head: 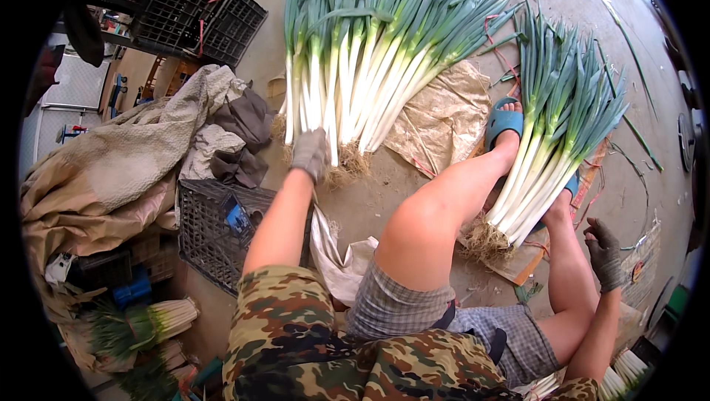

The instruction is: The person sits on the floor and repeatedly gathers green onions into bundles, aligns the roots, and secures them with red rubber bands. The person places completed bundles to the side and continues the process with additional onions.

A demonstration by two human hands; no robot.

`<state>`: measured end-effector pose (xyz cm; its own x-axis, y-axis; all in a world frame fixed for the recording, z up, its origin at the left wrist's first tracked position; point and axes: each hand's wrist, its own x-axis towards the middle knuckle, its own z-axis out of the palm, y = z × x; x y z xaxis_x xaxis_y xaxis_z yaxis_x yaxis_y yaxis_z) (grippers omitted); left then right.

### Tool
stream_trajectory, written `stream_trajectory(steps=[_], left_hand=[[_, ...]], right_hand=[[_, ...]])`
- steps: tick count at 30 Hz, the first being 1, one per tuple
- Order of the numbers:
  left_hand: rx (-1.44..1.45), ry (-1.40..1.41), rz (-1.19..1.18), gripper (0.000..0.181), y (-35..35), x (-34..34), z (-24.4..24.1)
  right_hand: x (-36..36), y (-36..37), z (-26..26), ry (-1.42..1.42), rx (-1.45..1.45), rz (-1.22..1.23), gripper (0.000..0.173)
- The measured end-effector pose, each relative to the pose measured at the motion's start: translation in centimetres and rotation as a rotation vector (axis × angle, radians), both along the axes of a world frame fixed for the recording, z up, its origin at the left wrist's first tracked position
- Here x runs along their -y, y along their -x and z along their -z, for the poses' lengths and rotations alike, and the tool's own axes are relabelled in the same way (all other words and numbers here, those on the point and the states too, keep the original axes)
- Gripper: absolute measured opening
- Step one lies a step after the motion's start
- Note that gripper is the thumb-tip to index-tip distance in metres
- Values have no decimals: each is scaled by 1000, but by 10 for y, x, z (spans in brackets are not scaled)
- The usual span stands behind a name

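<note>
A broad pile of leeks (383, 63) lies on the floor, green leaves pointing away and roots nearer me. My left hand (310, 152), in a grey glove with bare fingertips, is closed around a white leek stalk at the pile's left end, just above the roots. The fingers are partly hidden. A smaller bunch of leeks (541, 162) rests slantwise between my lower legs, its roots towards me. My right hand (604, 257), in a similar dirty glove, hangs beside my right shin with fingers loosely bent and apart, holding nothing visible.
A black plastic crate (208, 229) stands beside my left arm, with crumpled cloth sheets (133, 140) beyond it. More black crates (199, 18) are at upper left. Tied leek bundles (138, 326) lie at lower left. Woven sacking (444, 113) and red string (502, 57) lie on the floor.
</note>
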<state>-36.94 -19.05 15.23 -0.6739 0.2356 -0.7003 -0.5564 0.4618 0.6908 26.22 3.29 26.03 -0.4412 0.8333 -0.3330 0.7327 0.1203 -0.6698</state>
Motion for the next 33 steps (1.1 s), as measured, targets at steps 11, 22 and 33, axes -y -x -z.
stream_trajectory(steps=[11,22,33], left_hand=[[238,-385,-10,31,-239,168,-168],[-39,-352,210,36,-309,255,-203],[-7,-472,607,32,-302,124,-157]], right_hand=[[100,114,-64,-124,-291,-335,33],[247,293,-70,966,-799,-360,37],[83,287,-52,114,-914,-101,32]])
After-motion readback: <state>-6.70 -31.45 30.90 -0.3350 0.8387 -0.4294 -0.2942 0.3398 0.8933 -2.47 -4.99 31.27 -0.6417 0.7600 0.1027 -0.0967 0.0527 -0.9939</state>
